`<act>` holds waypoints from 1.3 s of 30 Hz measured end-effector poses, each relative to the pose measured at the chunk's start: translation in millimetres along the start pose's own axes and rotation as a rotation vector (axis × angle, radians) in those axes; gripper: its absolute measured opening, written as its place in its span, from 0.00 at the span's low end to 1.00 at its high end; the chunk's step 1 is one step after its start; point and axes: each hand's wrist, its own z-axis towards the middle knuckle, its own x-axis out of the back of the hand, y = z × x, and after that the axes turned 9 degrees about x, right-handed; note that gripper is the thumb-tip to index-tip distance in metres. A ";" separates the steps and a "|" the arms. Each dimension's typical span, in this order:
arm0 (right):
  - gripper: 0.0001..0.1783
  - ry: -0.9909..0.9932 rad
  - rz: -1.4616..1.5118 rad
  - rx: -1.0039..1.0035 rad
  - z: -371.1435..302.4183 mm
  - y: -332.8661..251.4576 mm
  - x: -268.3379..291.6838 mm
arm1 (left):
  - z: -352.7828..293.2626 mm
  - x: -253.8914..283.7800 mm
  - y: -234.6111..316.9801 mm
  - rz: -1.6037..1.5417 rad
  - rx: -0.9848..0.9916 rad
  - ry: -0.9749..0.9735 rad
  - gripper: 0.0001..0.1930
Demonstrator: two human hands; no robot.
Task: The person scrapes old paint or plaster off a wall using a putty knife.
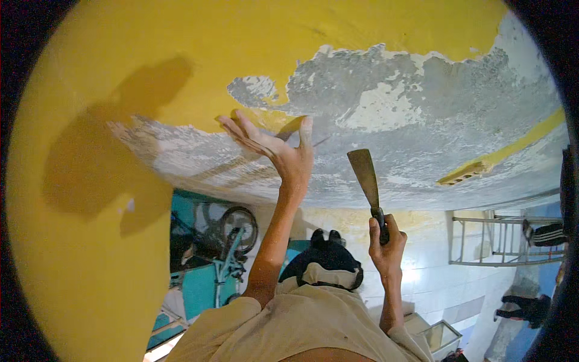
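Observation:
My left hand [286, 151] is raised against the wall, fingers stretched out and thumb apart. It holds nothing, and its fingertips are at the border between yellow paint [199, 90] and bared grey plaster [446, 90]. I cannot tell how firmly it touches. Lower and to the right, my right hand [389, 247] is closed around the dark handle of a paint scraper [365, 175]. The scraper's wide, worn blade points up toward the wall and looks apart from it. Ragged edges of paint and white patches [386, 108] surround the plaster.
A yellow-smeared strip with several holes [467, 173] is on the wall at right. Beyond it stands a metal ladder [506, 262] beside a dark, white-striped item [547, 234]. A bicycle [232, 241] stands lower left. A glass-sided box [440, 336] is at lower right.

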 end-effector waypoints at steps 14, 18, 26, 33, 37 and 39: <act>0.07 -0.150 0.067 0.263 17.5 -28.6 5.8 | -143.4 133.0 -133.8 0.062 0.346 -1.351 0.21; 0.12 -0.326 0.014 0.167 28.0 -39.9 3.9 | -141.6 103.3 -70.0 -0.259 0.608 -1.108 0.19; 0.18 -0.177 -0.249 0.460 65.6 -66.8 -4.8 | -40.5 -21.7 9.4 -1.254 0.847 -0.690 0.24; 0.18 -0.190 -0.321 0.344 57.9 -104.6 -26.7 | -25.7 3.3 20.9 -1.486 1.161 -0.447 0.25; 0.15 -0.125 -0.441 0.272 49.1 -94.1 -2.2 | -39.4 -4.6 45.5 -1.378 1.173 -0.630 0.25; 0.14 -0.107 -0.450 0.362 44.8 -96.3 -6.4 | -46.7 -5.4 45.5 -1.398 1.170 -0.609 0.24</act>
